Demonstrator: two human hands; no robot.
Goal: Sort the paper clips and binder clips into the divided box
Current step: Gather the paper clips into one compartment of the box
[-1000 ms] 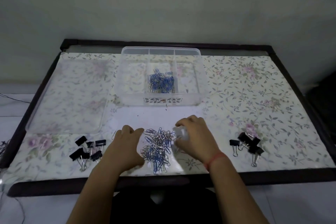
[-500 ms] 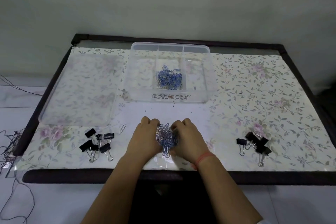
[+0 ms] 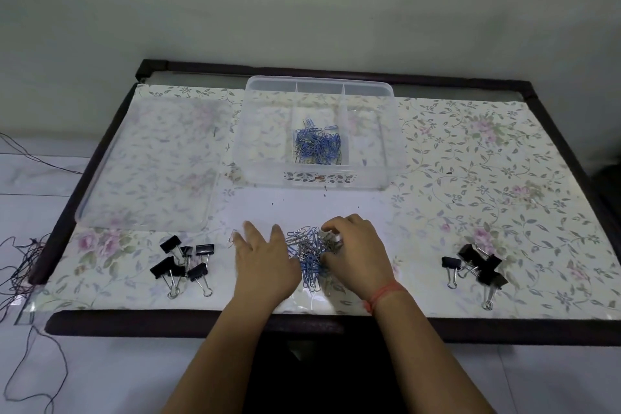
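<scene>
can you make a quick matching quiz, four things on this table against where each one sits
Things:
1. box
2. lid
3. loose clip pile
4. sorted clips

Places:
A. between the left hand and right hand, near the front edge
B. flat on the table's left side
C. in the box's middle compartment
D. at the back centre of the table

Pairs: 1-D, 2-B, 3-A, 4-C
</scene>
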